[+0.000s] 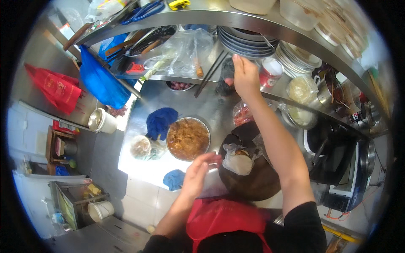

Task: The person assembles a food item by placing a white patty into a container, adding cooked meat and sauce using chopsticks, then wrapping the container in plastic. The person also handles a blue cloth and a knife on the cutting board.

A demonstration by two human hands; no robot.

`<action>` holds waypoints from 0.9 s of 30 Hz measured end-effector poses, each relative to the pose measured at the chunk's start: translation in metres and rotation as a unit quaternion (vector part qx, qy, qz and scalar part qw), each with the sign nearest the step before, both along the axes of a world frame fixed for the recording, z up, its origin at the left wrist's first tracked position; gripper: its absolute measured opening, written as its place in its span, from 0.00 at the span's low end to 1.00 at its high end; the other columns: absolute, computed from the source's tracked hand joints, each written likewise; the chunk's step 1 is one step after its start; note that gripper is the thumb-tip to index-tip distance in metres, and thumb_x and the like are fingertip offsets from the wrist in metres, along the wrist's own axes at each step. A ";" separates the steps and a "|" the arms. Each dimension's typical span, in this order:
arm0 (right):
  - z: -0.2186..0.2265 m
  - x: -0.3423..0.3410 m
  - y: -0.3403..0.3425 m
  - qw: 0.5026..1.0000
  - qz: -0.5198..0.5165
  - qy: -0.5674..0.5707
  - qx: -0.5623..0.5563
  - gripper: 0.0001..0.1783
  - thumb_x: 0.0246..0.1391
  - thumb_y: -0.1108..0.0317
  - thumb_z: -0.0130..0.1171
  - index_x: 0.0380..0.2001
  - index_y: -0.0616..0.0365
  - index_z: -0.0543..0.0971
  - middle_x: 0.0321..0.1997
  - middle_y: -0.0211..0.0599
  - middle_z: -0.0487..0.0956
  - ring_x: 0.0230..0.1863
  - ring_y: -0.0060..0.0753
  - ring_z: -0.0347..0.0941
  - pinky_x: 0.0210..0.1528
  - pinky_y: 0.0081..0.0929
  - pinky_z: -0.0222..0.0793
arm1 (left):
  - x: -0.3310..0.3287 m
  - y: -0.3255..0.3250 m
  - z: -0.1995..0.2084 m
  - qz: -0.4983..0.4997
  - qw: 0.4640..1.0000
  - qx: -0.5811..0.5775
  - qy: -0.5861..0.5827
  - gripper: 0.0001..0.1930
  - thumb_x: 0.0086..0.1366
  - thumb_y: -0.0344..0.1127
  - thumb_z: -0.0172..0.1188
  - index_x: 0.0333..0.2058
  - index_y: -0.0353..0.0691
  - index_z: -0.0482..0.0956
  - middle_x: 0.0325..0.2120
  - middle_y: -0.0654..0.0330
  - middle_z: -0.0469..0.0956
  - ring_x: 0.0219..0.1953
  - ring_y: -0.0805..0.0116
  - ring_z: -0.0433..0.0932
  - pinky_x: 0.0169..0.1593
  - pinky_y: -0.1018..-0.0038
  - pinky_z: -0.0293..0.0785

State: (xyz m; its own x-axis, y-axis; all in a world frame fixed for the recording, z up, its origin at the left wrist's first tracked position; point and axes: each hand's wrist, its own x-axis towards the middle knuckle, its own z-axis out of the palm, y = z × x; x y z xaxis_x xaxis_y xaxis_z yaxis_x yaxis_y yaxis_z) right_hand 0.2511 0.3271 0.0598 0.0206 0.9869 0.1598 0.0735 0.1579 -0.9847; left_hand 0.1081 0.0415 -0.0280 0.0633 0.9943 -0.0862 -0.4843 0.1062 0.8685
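My right hand (245, 78) reaches up to the shelf, its fingers closed on a dark, crumpled, bag-like thing (225, 76) that hangs over the shelf edge. Exactly what it is, I cannot make out. Low over the counter, my left hand (201, 170) holds nothing; its fingers are stretched out. To its right, a whitish plastic bag (238, 163) with something brown at its opening lies on the round dark chopping board (230, 185). Just beyond my left hand stands a round metal bowl of brown food in sauce (188, 138).
Beside the bowl lie a dark blue cloth (161, 122), a small plastic-wrapped tub (140, 146) and a lighter blue cloth (174, 180). Black chopsticks (209, 74), stacked plates (247, 44) and a red-and-white can (271, 72) sit on the steel shelf. A black wok (325, 137) is at right.
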 end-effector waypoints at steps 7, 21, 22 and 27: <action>-0.027 -0.060 0.087 0.989 0.066 -0.131 0.038 0.27 0.67 0.53 0.54 0.50 0.72 0.78 0.48 0.55 0.84 0.47 0.51 0.82 0.52 0.39 0.76 | -0.007 -0.025 -0.010 -0.032 0.997 -0.027 0.070 0.19 0.79 0.35 0.47 0.62 0.31 0.70 0.52 0.51 0.80 0.55 0.63 0.78 0.61 0.67 0.72; -0.100 0.136 -0.203 0.867 -0.014 -0.432 -0.247 0.20 0.64 0.55 0.63 0.37 0.66 0.79 0.26 0.47 0.81 0.24 0.42 0.78 0.30 0.38 0.74 | 0.042 0.056 -0.073 -0.017 0.885 -0.027 0.464 0.26 0.67 0.47 0.62 0.56 0.34 0.74 0.40 0.46 0.80 0.40 0.49 0.81 0.44 0.58 0.77; -0.118 0.144 -0.204 0.867 0.000 -0.369 -0.336 0.19 0.65 0.56 0.62 0.37 0.66 0.79 0.26 0.45 0.81 0.24 0.39 0.78 0.28 0.36 0.73 | 0.048 0.069 -0.072 -0.031 0.877 -0.033 0.479 0.24 0.68 0.48 0.60 0.53 0.34 0.76 0.38 0.45 0.80 0.39 0.48 0.81 0.44 0.56 0.77; -0.167 0.162 -0.215 0.940 -0.001 -0.041 -0.338 0.09 0.69 0.65 0.55 0.40 0.61 0.76 0.26 0.31 0.76 0.20 0.21 0.70 0.22 0.20 0.68 | 0.056 0.097 -0.052 -0.137 0.752 0.007 0.644 0.17 0.68 0.46 0.59 0.37 0.34 0.79 0.37 0.43 0.81 0.41 0.41 0.80 0.43 0.55 0.76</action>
State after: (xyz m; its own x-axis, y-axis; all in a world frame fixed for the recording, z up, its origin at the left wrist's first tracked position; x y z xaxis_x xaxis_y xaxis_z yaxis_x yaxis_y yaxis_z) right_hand 0.4133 0.1125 -0.1069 0.0369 0.8632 -0.5035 0.1532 -0.5028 -0.8507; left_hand 0.1639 0.1385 -0.0802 0.1378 0.9606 -0.2415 0.7993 0.0361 0.5999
